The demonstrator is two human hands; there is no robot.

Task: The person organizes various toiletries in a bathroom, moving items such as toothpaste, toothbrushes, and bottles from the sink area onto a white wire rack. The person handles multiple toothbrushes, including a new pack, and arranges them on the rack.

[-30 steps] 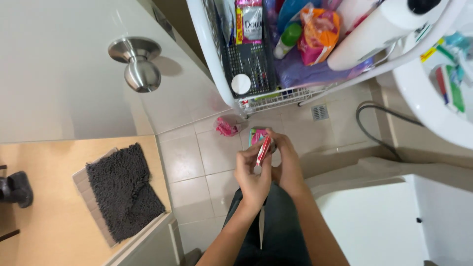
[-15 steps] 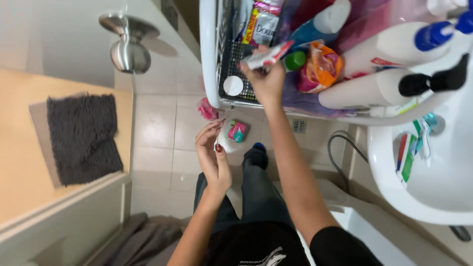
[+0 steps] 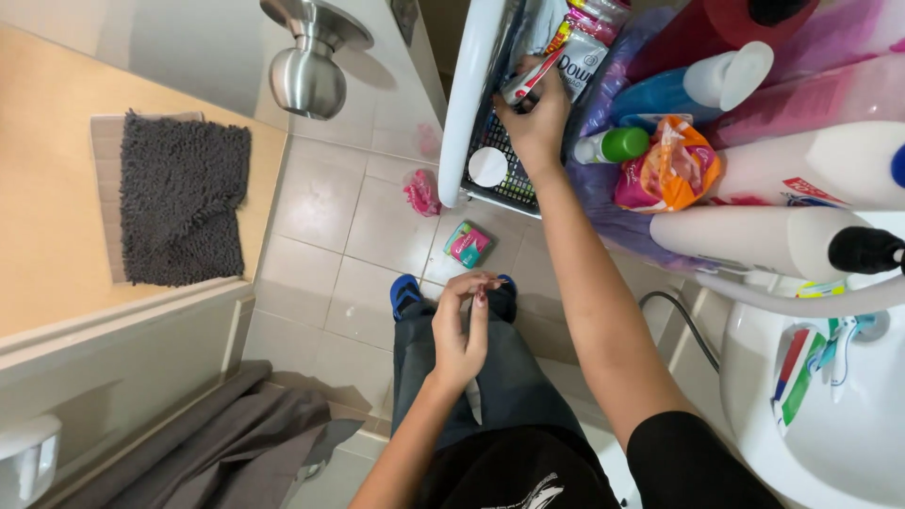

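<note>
Head view, looking down over a tiled bathroom floor. The right hand (image 3: 539, 123) reaches up toward 12 o'clock into a white wire-bottomed storage basket (image 3: 464, 113), its fingers clenched around a slim red-and-white tube (image 3: 524, 87) held at the basket's left inner wall. The left hand (image 3: 460, 325) hangs at centre frame above the person's dark trousers, fingers loosely curled with the tips drawn together; whether they pinch anything cannot be told from this angle.

Inside the basket, at 1 to 3 o'clock from the right hand: a small white bottle with a green cap (image 3: 613, 146), a crumpled orange-and-pink plastic packet (image 3: 671, 170), a blue bottle with a white cap (image 3: 693, 87), and a large white bottle with a black cap (image 3: 764, 243) lying on its side. A round white lid (image 3: 487, 167) rests on the basket's mesh floor.

On the tiles, at 12 o'clock from the left hand, lies a small square teal-and-pink packet (image 3: 468, 243); at 11 o'clock, a crumpled pink wrapper (image 3: 420, 193). A dark grey shaggy mat (image 3: 181, 198) lies at 9 o'clock, below a brushed-metal door knob (image 3: 306, 71).
</note>
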